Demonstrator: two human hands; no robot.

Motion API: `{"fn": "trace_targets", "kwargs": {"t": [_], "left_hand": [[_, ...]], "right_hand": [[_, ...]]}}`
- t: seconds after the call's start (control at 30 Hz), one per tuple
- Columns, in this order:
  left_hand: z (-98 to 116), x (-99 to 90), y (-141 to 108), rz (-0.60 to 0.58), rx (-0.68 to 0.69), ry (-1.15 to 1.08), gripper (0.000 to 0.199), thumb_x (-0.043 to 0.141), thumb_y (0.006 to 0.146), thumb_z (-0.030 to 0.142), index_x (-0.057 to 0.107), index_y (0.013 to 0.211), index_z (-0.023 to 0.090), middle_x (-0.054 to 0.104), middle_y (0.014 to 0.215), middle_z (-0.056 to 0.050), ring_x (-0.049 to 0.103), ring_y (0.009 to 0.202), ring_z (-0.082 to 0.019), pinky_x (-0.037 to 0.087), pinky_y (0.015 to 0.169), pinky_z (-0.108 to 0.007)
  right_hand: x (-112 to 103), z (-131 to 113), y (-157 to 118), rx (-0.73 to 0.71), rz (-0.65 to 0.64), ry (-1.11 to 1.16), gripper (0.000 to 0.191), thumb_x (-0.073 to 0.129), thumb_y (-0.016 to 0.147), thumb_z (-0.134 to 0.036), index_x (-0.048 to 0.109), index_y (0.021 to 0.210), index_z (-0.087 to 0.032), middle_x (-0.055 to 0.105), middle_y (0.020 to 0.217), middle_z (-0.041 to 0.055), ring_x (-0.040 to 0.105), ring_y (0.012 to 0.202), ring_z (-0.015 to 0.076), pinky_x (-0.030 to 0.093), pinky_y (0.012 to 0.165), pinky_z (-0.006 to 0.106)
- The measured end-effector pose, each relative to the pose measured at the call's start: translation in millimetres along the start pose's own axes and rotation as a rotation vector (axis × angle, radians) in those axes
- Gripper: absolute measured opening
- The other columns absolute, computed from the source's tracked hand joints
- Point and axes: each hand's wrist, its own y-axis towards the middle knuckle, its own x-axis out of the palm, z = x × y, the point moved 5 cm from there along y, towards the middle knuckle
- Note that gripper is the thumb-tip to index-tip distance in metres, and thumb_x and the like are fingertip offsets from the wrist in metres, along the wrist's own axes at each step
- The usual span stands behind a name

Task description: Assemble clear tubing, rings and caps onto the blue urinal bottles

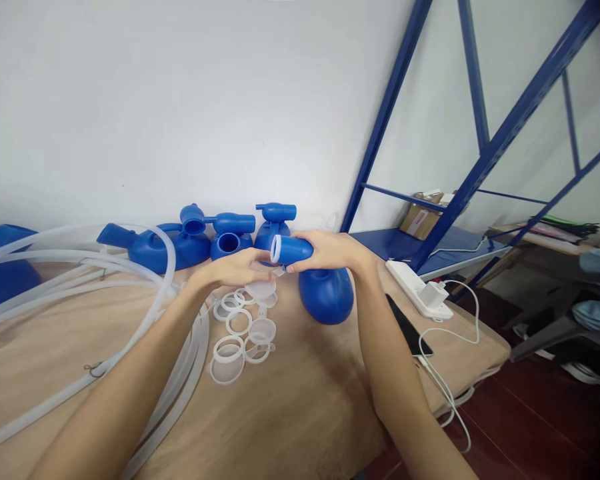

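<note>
My right hand is wrapped round the neck of a blue plastic urinal bottle, whose mouth points left. A white ring sits around that mouth. Just below it, my left hand has its fingers closed on a translucent cap with a small strap; the fingertips are partly hidden. Several loose translucent caps with rings lie on the table under my left hand.
More blue bottles stand along the wall. Coiled translucent tubing covers the table's left side. To the right are a white power strip, a dark phone on a cable, and a blue metal rack.
</note>
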Motion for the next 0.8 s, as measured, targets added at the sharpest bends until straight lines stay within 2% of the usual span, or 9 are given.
{"fn": "trace_targets", "kwargs": {"t": [0.1, 0.27, 0.4, 0.57, 0.67, 0.8], "left_hand": [[7, 1.5, -2, -0.013, 0.002, -0.137, 0.043, 0.073, 0.085, 0.05, 0.076, 0.118, 0.022, 0.077, 0.126, -0.008, 0.067, 0.125, -0.03, 0.05, 0.109, -0.038], [5, -0.1, 2, -0.002, 0.118, -0.199, 0.035, 0.08, 0.079, 0.044, 0.08, 0.104, 0.019, 0.08, 0.109, -0.007, 0.072, 0.11, -0.028, 0.054, 0.101, -0.038], [5, -4.1, 3, 0.051, 0.147, -0.078, 0.026, 0.077, 0.079, 0.043, 0.081, 0.088, 0.018, 0.081, 0.092, -0.006, 0.074, 0.093, -0.027, 0.057, 0.086, -0.035], [10, -11.3, -2, 0.091, 0.166, 0.075, 0.022, 0.068, 0.078, 0.038, 0.077, 0.073, 0.018, 0.077, 0.077, -0.003, 0.071, 0.076, -0.024, 0.054, 0.071, -0.03], [9, -13.3, -4, 0.078, 0.165, 0.102, 0.021, 0.062, 0.077, 0.031, 0.075, 0.066, 0.018, 0.077, 0.073, -0.003, 0.069, 0.07, -0.021, 0.054, 0.071, -0.029], [6, -12.0, -5, 0.011, 0.127, -0.009, 0.02, 0.067, 0.074, 0.034, 0.077, 0.068, 0.018, 0.078, 0.074, -0.004, 0.073, 0.078, -0.025, 0.057, 0.077, -0.033]], "right_hand": [[-2, -7, 0, -0.012, 0.049, 0.01, 0.066, 0.073, 0.084, -0.064, 0.064, 0.136, -0.024, 0.073, 0.127, 0.0096, 0.07, 0.11, 0.0326, 0.052, 0.087, 0.037], [-3, -16, 2, -0.098, 0.066, 0.086, 0.059, 0.076, 0.084, -0.06, 0.066, 0.129, -0.024, 0.075, 0.118, 0.0073, 0.071, 0.103, 0.0293, 0.052, 0.084, 0.036], [-5, -15, 0, -0.09, 0.019, 0.154, 0.06, 0.077, 0.08, -0.064, 0.067, 0.124, -0.025, 0.076, 0.113, 0.005, 0.071, 0.096, 0.0272, 0.052, 0.078, 0.033], [-4, -16, 1, -0.133, 0.016, 0.195, 0.056, 0.078, 0.08, -0.06, 0.067, 0.122, -0.024, 0.075, 0.111, 0.0033, 0.07, 0.097, 0.0253, 0.052, 0.08, 0.032], [0, -18, 3, -0.158, 0.024, 0.208, 0.056, 0.08, 0.079, -0.059, 0.068, 0.122, -0.025, 0.075, 0.11, 0.0027, 0.07, 0.098, 0.0249, 0.052, 0.082, 0.033], [4, -20, 6, -0.171, 0.023, 0.208, 0.051, 0.079, 0.08, -0.057, 0.07, 0.118, -0.025, 0.075, 0.108, 0.0026, 0.069, 0.095, 0.0242, 0.052, 0.081, 0.033]]}}
